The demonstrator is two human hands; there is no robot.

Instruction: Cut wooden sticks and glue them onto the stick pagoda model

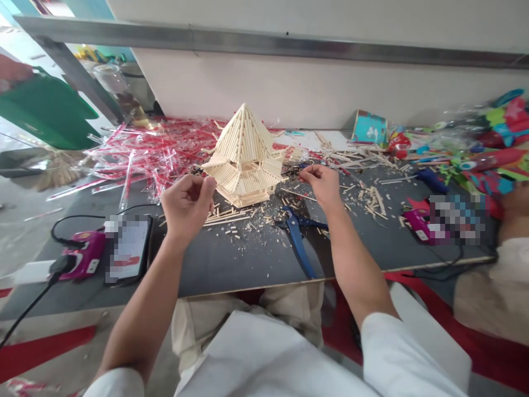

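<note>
My left hand (188, 201) is curled shut just beside the stick house (243, 157) in the middle of the table (231, 264), my right hand (322, 184) pinches something small, so I should move gently near its roof.

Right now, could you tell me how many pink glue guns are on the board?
2: one pink glue gun at the left edge beside the phone, the other at the right, partly blurred. Clutter may hide more.
</note>
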